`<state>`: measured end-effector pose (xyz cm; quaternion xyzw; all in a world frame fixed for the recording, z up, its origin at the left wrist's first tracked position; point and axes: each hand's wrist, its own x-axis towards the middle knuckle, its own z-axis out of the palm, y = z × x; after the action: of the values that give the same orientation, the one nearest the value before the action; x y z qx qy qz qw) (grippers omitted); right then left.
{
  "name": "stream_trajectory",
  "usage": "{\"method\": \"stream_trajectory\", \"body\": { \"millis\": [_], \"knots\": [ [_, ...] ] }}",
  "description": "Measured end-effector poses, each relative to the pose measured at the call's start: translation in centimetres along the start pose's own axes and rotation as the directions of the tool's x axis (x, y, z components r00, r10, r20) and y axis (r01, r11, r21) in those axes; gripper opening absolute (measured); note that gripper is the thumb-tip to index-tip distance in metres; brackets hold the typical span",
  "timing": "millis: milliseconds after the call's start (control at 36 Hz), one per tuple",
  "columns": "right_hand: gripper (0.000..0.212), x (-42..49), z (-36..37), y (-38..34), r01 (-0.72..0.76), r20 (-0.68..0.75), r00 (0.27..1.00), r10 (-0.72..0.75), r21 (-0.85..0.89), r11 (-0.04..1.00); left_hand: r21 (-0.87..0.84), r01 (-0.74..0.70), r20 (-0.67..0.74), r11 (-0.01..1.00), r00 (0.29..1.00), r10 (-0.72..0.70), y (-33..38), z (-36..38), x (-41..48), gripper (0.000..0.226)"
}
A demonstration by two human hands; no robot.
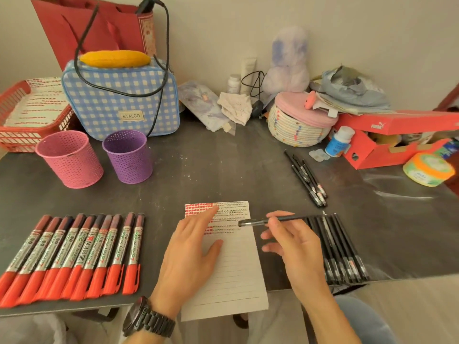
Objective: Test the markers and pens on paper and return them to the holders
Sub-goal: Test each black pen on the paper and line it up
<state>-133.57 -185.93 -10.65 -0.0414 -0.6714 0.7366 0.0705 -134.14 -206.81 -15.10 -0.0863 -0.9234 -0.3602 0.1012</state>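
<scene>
1. Dark grey table against a pale wall carries all the things.
2. One slim black pen is pinched between the thumb and fingers of the right hand. It lies almost level above the paper, its clear, shiny end pointing toward the left hand.
3. One lined paper lies under both hands. Its top rows are filled with red blots on the left and black scribbles on the right, and its near edge overhangs the table.
4. The left hand, with a black watch on its wrist, presses flat on the paper with its fingers straight and apart.
5. Just right of the right hand, black pens lie in a tight row, too close together to count.
6. Beyond that hand lie some loose pens, four or five of them.
7. Left of the left hand, ten red markers lie side by side, their caps toward the person.
8. Beyond the markers stand two perforated holders, one pink holder and one purple holder.
</scene>
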Motion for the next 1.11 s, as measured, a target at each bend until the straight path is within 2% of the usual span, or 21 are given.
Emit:
{"method": "stream_trajectory", "body": {
  "millis": [111, 194, 306, 417, 472, 583, 750, 944, 1111],
  "knots": [
    [0.01, 1.3, -4.8, -2.3, 0.017, -0.049, 0.999, -0.023, -0.116, 0.993, 0.099, -0.037, 0.009, 0.994, 0.999, 0.036, 0.0, 0.3, 0.1, 0.051],
    [0.017, 2.5, -9.4, -4.3, -0.005, -0.062, 0.998, -0.018, -0.359, 0.933, 0.113, -0.035, 0.006, 0.993, 0.999, 0.034, -0.2, 0.6, 0.2, 0.042],
    [0.024, 3.8, -14.6, -6.6, -0.108, -0.031, 0.992, 0.121, -0.694, 0.712, 0.185, -0.021, -0.021, 0.983, 0.999, 0.025, -0.3, 0.7, 0.1, 0.047],
    [0.029, 4.3, -17.6, -6.9, -0.163, -0.096, 0.979, 0.178, -0.895, 0.414, 0.217, -0.012, -0.018, 0.976, 1.0, 0.016, -0.2, 0.7, 0.1, 0.053],
    [0.026, 4.3, -18.3, -6.6, -0.174, -0.106, 0.972, 0.211, -0.925, 0.337, 0.207, -0.02, 0.0, 0.978, 1.0, 0.02, -0.2, 0.6, 0.2, 0.054],
    [0.021, 4.3, -18.7, -5.5, -0.205, -0.12, 0.952, 0.28, -0.932, 0.297, 0.172, -0.03, 0.053, 0.985, 0.998, 0.021, 0.0, 0.5, 0.2, 0.055],
    [0.024, 4.6, -18.5, -4.5, -0.215, -0.123, 0.936, 0.33, -0.942, 0.258, 0.176, -0.036, 0.101, 0.984, 0.995, 0.018, 0.2, 0.3, 0.3, 0.057],
    [0.017, 4.8, -18.8, -4.1, -0.227, -0.124, 0.929, 0.348, -0.935, 0.273, 0.169, -0.031, 0.111, 0.985, 0.994, 0.012, 0.3, 0.1, 0.4, 0.058],
    [0.022, 4.6, -18.9, -4.2, -0.22, -0.124, 0.933, 0.337, -0.939, 0.265, 0.179, -0.035, 0.123, 0.983, 0.992, 0.013, 0.2, 0.1, 0.3, 0.058]
  ]
}}
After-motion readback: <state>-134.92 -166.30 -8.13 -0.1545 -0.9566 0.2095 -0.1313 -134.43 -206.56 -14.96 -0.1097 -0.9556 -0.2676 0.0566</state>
